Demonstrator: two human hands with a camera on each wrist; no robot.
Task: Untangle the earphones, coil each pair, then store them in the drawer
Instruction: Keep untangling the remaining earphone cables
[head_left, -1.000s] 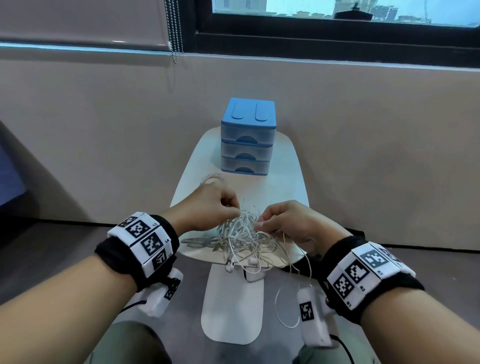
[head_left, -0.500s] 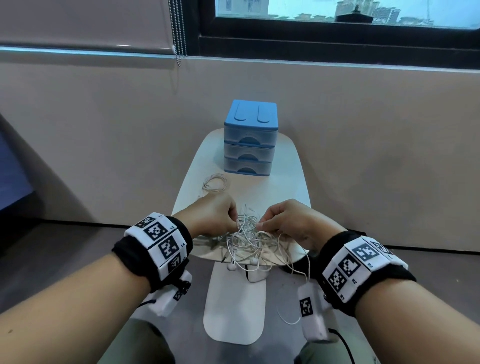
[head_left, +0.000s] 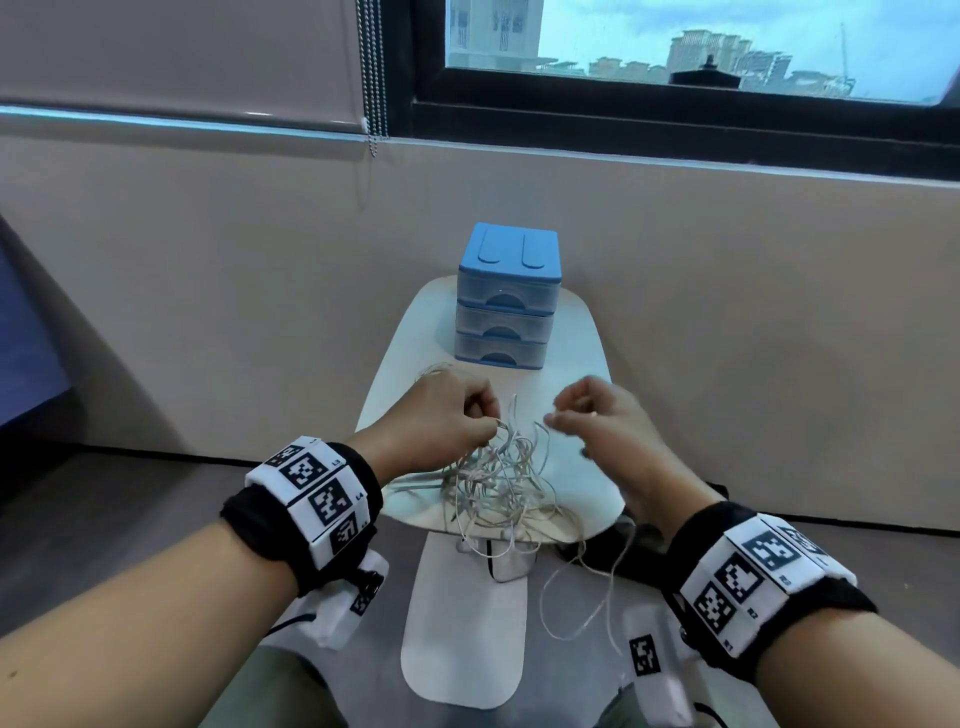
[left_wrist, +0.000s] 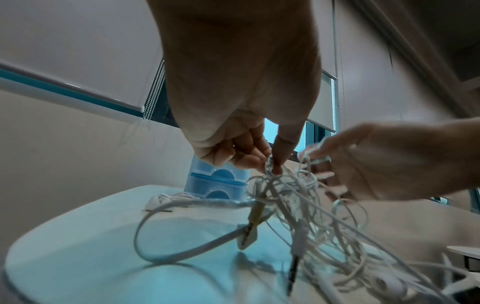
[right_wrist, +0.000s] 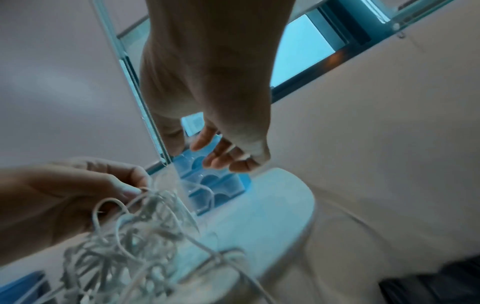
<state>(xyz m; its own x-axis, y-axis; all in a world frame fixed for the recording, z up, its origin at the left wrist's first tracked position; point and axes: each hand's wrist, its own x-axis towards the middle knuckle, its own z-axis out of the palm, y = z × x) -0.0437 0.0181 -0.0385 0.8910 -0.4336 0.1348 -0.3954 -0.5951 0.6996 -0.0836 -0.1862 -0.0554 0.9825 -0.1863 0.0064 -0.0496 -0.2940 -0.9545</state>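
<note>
Pinching the top strands of the tangled earphones (head_left: 498, 473), the left hand (head_left: 441, 415) holds the bundle lifted just above the near end of the white table (head_left: 582, 332); the left wrist view shows thumb and fingertips closed on a few loops. The right hand (head_left: 602, 421) sits at three o'clock of the tangle, apart from the left, fingers loosely curled. In the head view a thin strand seems to run to its fingertips, but the right wrist view is blurred and I cannot tell whether it actually grips anything.

To do this step well, I judge it best to keep the left hand as a fixed anchor, find one free end such as the jack plug (left_wrist: 253, 214) hanging below the bundle, and feed that end back through loops instead of pulling sideways, which would tighten knots. Thin cable kinks easily, so gentle tension suits it.

At twelve o'clock stands the blue drawer unit (head_left: 506, 301), all three drawers appearing closed. A small coil of cable (head_left: 431, 370) lies at eleven o'clock, partly hidden behind the left hand. How many pairs make up the tangle is impossible to count. Several strands hang off the table's near edge at five o'clock, their ends hard to follow.
</note>
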